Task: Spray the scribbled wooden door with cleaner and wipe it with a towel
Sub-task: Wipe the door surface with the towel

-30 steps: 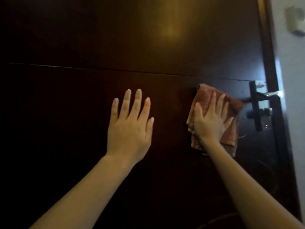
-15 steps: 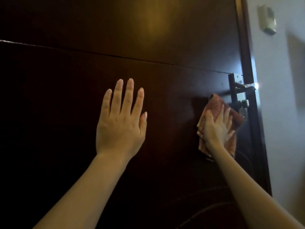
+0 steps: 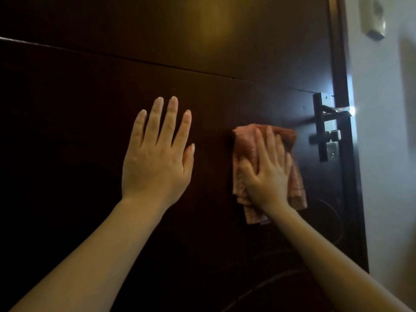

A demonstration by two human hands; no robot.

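Centrally, a folded pink terry towel [image 3: 245,152] is pressed against the dark wooden door [image 3: 90,86] by the flat-fingered right hand [image 3: 269,174]; the left hand [image 3: 157,163] is laid flat, fingers straight.

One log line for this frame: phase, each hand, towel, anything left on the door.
phase: wiping | left hand: flat on door | right hand: presses folded towel left of handle | curved marks: visible below towel

A home doorway: dark wooden door [image 3: 225,64], lever handle [image 3: 331,113], painted wall [image 3: 387,154].
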